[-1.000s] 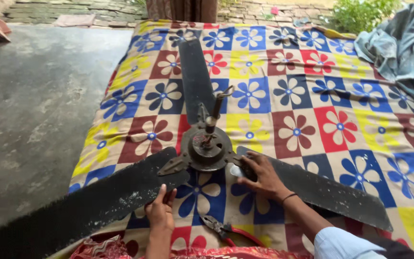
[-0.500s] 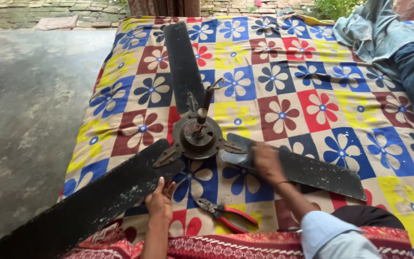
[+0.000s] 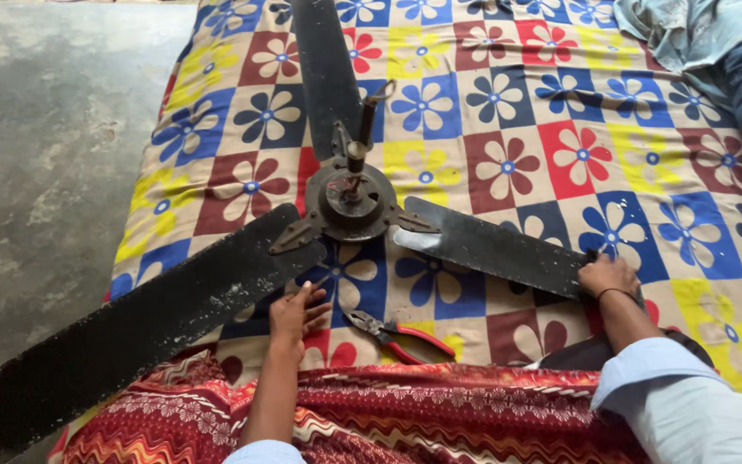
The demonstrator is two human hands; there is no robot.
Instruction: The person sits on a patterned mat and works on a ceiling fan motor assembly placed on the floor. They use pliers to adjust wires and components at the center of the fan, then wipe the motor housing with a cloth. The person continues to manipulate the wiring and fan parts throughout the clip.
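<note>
Currently the dusty black three-bladed ceiling fan (image 3: pixel 349 199) lies on the flowered patchwork bedspread (image 3: pixel 517 103). Right hand (image 3: pixel 609 277) clenched on a blade tip; left hand (image 3: pixel 296 311) released, resting flat beside red-handled pliers (image 3: pixel 398 334). Advice: lift blade evenly, steady the hub.

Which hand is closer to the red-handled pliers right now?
Left. The left hand rests on the cloth just left of the red-handled pliers, beside the jaws. The right hand is farther right, gripping the tip of the fan blade.
</note>
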